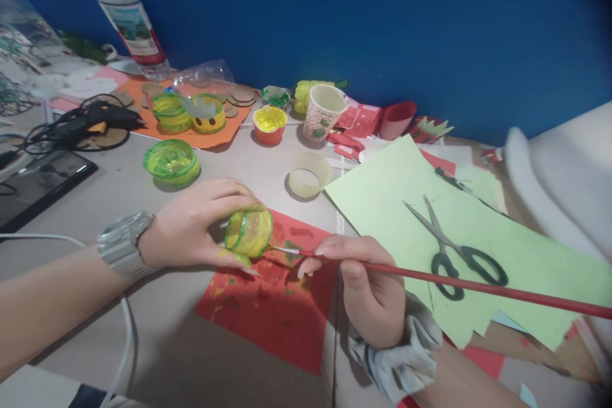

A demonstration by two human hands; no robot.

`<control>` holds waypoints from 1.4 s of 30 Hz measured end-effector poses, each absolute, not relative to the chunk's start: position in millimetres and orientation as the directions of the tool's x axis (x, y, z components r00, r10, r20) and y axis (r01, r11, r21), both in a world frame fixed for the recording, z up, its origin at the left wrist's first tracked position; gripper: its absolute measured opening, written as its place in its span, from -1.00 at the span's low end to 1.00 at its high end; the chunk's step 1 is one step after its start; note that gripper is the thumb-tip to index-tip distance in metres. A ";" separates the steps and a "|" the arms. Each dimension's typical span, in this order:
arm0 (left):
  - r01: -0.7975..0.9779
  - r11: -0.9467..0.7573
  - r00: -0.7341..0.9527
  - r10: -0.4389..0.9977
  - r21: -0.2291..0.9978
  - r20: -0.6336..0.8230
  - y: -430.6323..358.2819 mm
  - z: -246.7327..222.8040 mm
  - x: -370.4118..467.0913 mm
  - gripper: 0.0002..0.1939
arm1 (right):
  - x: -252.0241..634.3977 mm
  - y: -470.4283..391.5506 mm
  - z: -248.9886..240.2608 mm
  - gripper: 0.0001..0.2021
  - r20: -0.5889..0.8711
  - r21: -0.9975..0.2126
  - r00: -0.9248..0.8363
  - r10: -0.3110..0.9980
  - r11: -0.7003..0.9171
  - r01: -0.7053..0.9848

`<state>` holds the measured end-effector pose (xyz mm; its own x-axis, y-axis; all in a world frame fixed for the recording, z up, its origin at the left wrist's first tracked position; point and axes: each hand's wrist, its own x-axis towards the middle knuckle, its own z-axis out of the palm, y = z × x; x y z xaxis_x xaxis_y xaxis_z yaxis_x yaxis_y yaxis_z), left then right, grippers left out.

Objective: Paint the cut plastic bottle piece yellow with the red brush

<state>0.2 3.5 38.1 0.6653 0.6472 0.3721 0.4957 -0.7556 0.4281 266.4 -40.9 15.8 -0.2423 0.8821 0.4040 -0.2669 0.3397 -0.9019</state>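
My left hand [205, 223] is closed round a small clear plastic cup [251, 229] painted yellow with green edges. Paint smears mark its fingers. In my right hand [368, 280] is a long red-handled paintbrush [444, 280], pinched near the ferrule. The brush tip is at the cup's lower right side. Below both lies a red sheet of paper [287, 331], spotted with green and yellow paint. A similar green and yellow painted cup [172, 162] stands beyond my left hand. Yellow paint [270, 118] sits in a small red cup.
Black-handled scissors [449, 248] lie on light green paper [382, 191] at right. A clear plastic ring [310, 175] and a paper cup [322, 115] stand ahead. Behind are painted cups on orange paper [224, 134], and a tall bottle [129, 25]. A glue gun [102, 111] and a white cable [127, 331] lie left.
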 end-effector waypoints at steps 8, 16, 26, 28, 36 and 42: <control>0.496 -0.751 0.667 0.651 0.435 0.364 3.6 37.6 0.7 -0.29 | 266.2 -41.0 17.7 -0.80 0.419 -0.898 -0.228 0.879 0.365 -0.244; 0.463 -0.792 0.679 0.606 0.399 0.415 4.7 39.4 3.6 -0.29 | 267.8 -39.4 14.9 -0.80 0.460 -0.882 -0.203 0.864 0.418 -0.218; 0.440 -0.841 0.714 0.540 0.313 0.446 6.7 38.7 2.7 -0.27 | 266.5 -40.0 15.5 -0.81 0.414 -0.880 -0.116 0.903 0.365 -0.304; 0.427 -0.850 0.722 0.525 0.307 0.451 7.0 38.6 2.9 -0.28 | 266.4 -39.0 15.2 -0.79 0.389 -0.883 -0.080 0.918 0.347 -0.316; 0.413 -0.861 0.720 0.508 0.296 0.473 6.9 37.9 3.3 -0.29 | 264.2 -36.7 16.3 -0.83 0.285 -0.917 -0.136 0.949 0.228 -0.328; 0.424 -0.856 0.720 0.517 0.297 0.462 7.1 38.2 3.0 -0.29 | 264.8 -36.2 17.1 -0.84 0.257 -0.918 -0.168 0.952 0.186 -0.351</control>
<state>3.0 7.1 38.2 0.7203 0.5173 0.4622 0.4241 -0.8556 0.2968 264.8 -36.2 17.1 -0.1678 0.9517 0.2571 -0.3512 0.1860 -0.9176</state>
